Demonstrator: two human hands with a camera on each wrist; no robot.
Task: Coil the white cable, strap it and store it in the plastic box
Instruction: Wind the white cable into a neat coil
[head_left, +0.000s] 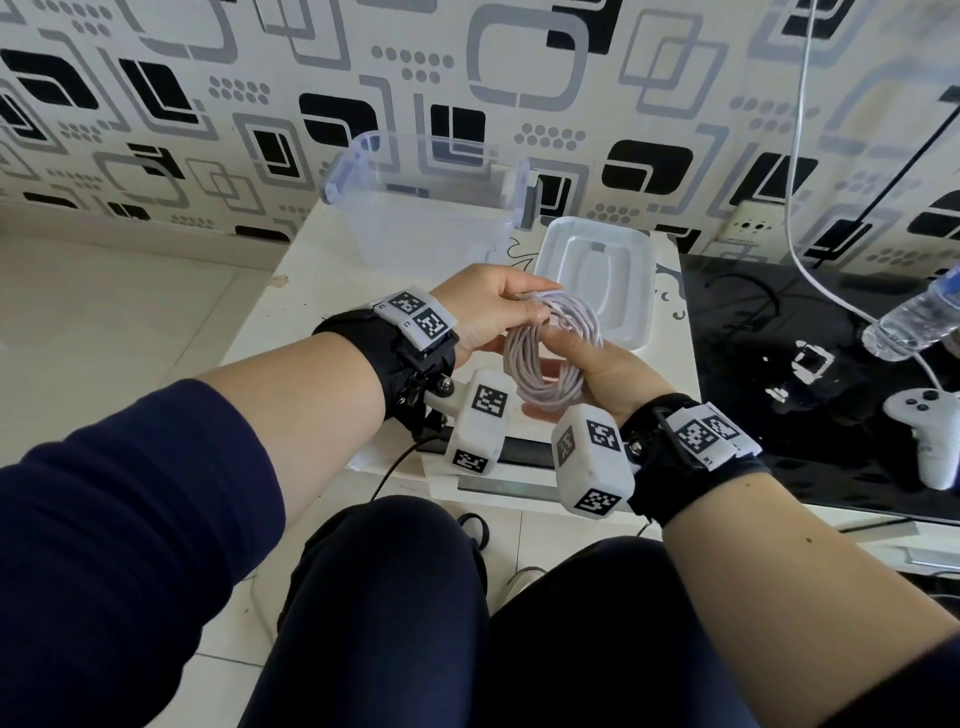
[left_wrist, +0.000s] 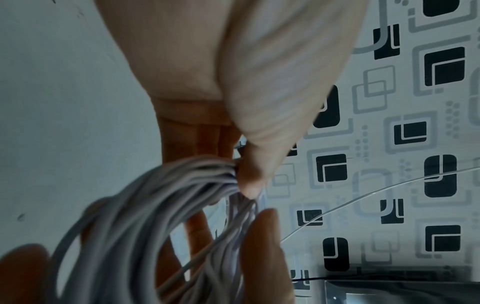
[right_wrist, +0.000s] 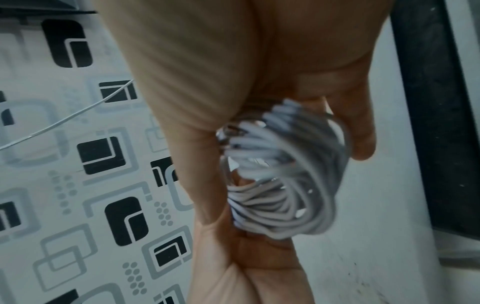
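The white cable (head_left: 540, 364) is wound into a round coil of several loops, held in the air above the small white table (head_left: 291, 291). My left hand (head_left: 493, 312) pinches the top of the coil (left_wrist: 182, 185) between thumb and fingers. My right hand (head_left: 597, 364) grips the coil's right side, its fingers through the loops (right_wrist: 285, 185). The clear plastic box (head_left: 421, 208) stands open at the back of the table. Its white lid (head_left: 597, 280) lies to the right of it. I see no strap.
A black glass surface (head_left: 779, 395) to the right carries a water bottle (head_left: 914, 317) and a white game controller (head_left: 930, 431). A thin white wire (head_left: 800, 156) hangs down the patterned wall. My knees are below the table's front edge.
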